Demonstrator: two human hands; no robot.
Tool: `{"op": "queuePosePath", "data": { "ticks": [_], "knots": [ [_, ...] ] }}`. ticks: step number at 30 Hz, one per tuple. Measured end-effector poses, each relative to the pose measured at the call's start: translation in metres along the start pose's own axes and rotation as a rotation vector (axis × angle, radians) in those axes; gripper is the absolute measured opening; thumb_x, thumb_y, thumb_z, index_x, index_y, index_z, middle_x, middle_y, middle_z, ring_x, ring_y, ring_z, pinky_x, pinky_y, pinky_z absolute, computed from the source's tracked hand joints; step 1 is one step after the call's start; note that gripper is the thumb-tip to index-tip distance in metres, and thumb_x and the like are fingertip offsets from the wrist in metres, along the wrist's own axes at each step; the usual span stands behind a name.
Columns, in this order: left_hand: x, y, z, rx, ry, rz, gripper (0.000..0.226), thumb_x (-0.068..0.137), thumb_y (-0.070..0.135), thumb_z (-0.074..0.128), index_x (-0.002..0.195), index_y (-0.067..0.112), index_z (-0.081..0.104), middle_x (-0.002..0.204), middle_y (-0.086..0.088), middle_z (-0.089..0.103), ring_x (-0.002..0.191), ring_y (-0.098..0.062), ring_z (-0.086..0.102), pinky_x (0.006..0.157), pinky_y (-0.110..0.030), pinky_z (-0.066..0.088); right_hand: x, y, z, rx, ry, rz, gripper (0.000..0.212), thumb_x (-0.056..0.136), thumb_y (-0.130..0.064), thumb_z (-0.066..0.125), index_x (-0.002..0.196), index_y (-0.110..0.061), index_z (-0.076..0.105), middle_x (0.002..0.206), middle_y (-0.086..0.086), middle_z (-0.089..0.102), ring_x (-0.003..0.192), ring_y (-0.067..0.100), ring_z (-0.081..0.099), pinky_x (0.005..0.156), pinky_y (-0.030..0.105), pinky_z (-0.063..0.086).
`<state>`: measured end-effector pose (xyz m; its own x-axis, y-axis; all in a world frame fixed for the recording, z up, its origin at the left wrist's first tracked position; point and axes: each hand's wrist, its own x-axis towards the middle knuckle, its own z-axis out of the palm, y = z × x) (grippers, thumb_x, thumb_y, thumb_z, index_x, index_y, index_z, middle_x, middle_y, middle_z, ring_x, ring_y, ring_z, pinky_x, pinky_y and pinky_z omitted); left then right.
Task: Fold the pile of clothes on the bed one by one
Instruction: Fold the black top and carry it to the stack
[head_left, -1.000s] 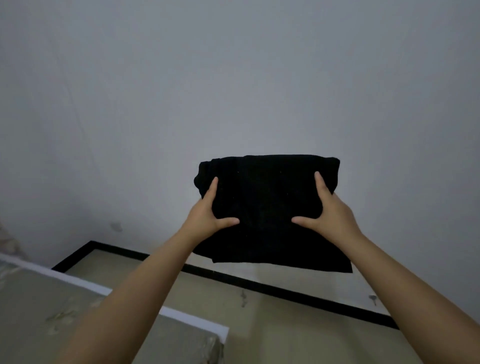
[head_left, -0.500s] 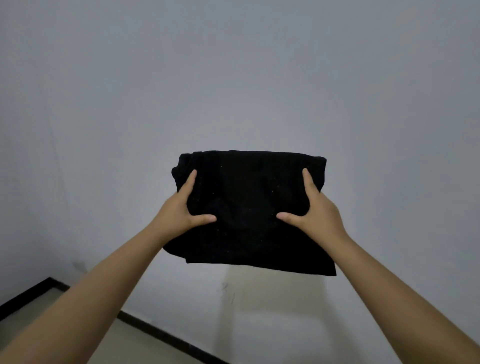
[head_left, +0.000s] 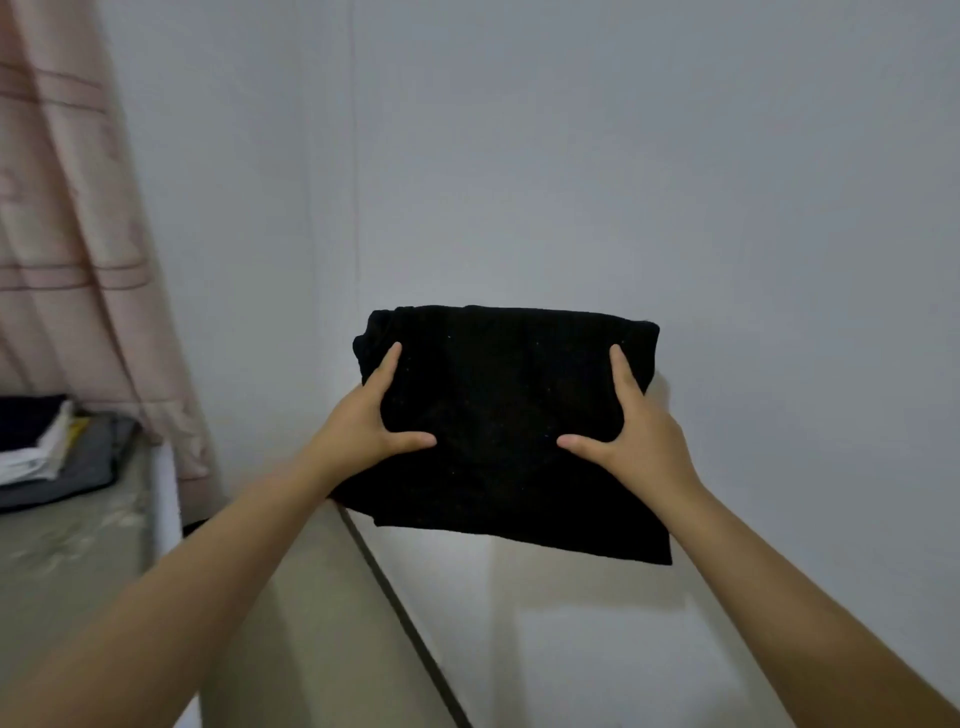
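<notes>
Black folded garment (head_left: 498, 415) between both hands

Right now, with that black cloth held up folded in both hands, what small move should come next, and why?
Probably carry the folded black garment left and lay it on the stack of folded clothes. Left hand and right hand hold it in the air, already folded, and that stack lies at the far left.
</notes>
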<state>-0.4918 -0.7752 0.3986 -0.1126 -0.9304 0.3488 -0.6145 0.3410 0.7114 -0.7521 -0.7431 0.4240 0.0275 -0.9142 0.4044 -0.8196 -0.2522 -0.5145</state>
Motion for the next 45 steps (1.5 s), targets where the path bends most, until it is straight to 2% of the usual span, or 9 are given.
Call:
{"op": "queuePosePath", "data": {
  "ticks": [4, 9, 13, 21, 25, 30, 38, 41, 45],
  "knots": [
    [0.033, -0.044, -0.030, 0.116, 0.120, -0.169, 0.108, 0.072, 0.025, 0.076, 0.147, 0.027, -0.002, 0.149, -0.003, 0.029, 0.134, -0.020, 0.033, 0.105, -0.022, 0.026, 0.089, -0.009, 0.063, 0.118, -0.126, -0.137, 0.103, 0.076, -0.037, 0.071, 0.146, -0.031, -0.003, 0.146, 0.003, 0.034, 0.125, 0.022, 0.042, 0.092, 0.025, 0.037],
    [0.027, -0.094, -0.082, 0.246, 0.276, -0.373, 0.103, 0.075, 0.024, 0.074, 0.147, 0.023, 0.000, 0.152, -0.002, 0.022, 0.137, -0.019, 0.026, 0.105, -0.020, 0.021, 0.165, -0.058, 0.158, 0.197, -0.302, -0.335, 0.104, 0.075, -0.039, 0.072, 0.147, -0.029, -0.002, 0.142, 0.005, 0.040, 0.123, 0.025, 0.045, 0.094, 0.030, 0.039],
    [0.014, -0.145, -0.129, 0.301, 0.373, -0.549, 0.106, 0.074, 0.027, 0.075, 0.147, 0.027, -0.002, 0.150, -0.005, 0.028, 0.135, -0.023, 0.030, 0.108, -0.031, 0.027, 0.200, -0.115, 0.236, 0.290, -0.447, -0.469, 0.104, 0.075, -0.041, 0.071, 0.147, -0.029, -0.004, 0.144, 0.006, 0.038, 0.124, 0.025, 0.044, 0.094, 0.029, 0.039],
    [0.040, -0.257, -0.244, 0.379, 0.460, -0.773, 0.106, 0.075, 0.026, 0.075, 0.147, 0.026, -0.004, 0.149, -0.008, 0.029, 0.132, -0.026, 0.034, 0.105, -0.031, 0.030, 0.292, -0.248, 0.388, 0.340, -0.636, -0.681, 0.104, 0.077, -0.042, 0.069, 0.145, -0.029, -0.009, 0.145, 0.009, 0.035, 0.123, 0.025, 0.045, 0.094, 0.029, 0.039],
    [0.075, -0.313, -0.308, 0.407, 0.478, -0.840, 0.107, 0.075, 0.027, 0.074, 0.147, 0.027, -0.005, 0.148, -0.008, 0.030, 0.132, -0.026, 0.036, 0.105, -0.031, 0.031, 0.348, -0.310, 0.447, 0.336, -0.663, -0.759, 0.106, 0.076, -0.044, 0.069, 0.145, -0.030, -0.010, 0.143, 0.009, 0.037, 0.121, 0.025, 0.047, 0.094, 0.030, 0.041],
    [0.127, -0.396, -0.346, 0.413, 0.426, -0.900, 0.107, 0.076, 0.029, 0.074, 0.147, 0.025, -0.006, 0.148, -0.009, 0.030, 0.132, -0.025, 0.035, 0.106, -0.030, 0.030, 0.408, -0.343, 0.532, 0.304, -0.699, -0.756, 0.106, 0.075, -0.046, 0.069, 0.145, -0.029, -0.009, 0.145, 0.009, 0.035, 0.121, 0.024, 0.047, 0.091, 0.030, 0.042],
    [0.187, -0.558, -0.375, 0.361, 0.385, -1.111, 0.105, 0.077, 0.029, 0.073, 0.147, 0.022, -0.005, 0.151, -0.006, 0.026, 0.136, -0.024, 0.029, 0.108, -0.031, 0.027, 0.498, -0.387, 0.709, 0.243, -0.962, -0.795, 0.106, 0.076, -0.046, 0.069, 0.146, -0.028, -0.009, 0.147, 0.009, 0.032, 0.126, 0.024, 0.043, 0.098, 0.028, 0.038],
    [0.203, -0.614, -0.389, 0.270, 0.355, -1.201, 0.105, 0.078, 0.024, 0.072, 0.147, 0.018, -0.006, 0.153, -0.005, 0.021, 0.136, -0.023, 0.029, 0.107, -0.031, 0.029, 0.524, -0.408, 0.772, 0.191, -1.072, -0.812, 0.108, 0.074, -0.047, 0.070, 0.146, -0.027, -0.009, 0.147, 0.011, 0.032, 0.128, 0.025, 0.041, 0.103, 0.032, 0.037],
    [0.219, -0.681, -0.406, 0.222, 0.348, -1.326, 0.106, 0.077, 0.021, 0.073, 0.147, 0.016, -0.006, 0.154, -0.006, 0.016, 0.138, -0.024, 0.025, 0.109, -0.032, 0.028, 0.543, -0.438, 0.846, 0.086, -1.130, -0.876, 0.106, 0.075, -0.051, 0.067, 0.147, -0.026, -0.006, 0.148, 0.012, 0.030, 0.130, 0.026, 0.038, 0.103, 0.036, 0.038]
  ]
}}
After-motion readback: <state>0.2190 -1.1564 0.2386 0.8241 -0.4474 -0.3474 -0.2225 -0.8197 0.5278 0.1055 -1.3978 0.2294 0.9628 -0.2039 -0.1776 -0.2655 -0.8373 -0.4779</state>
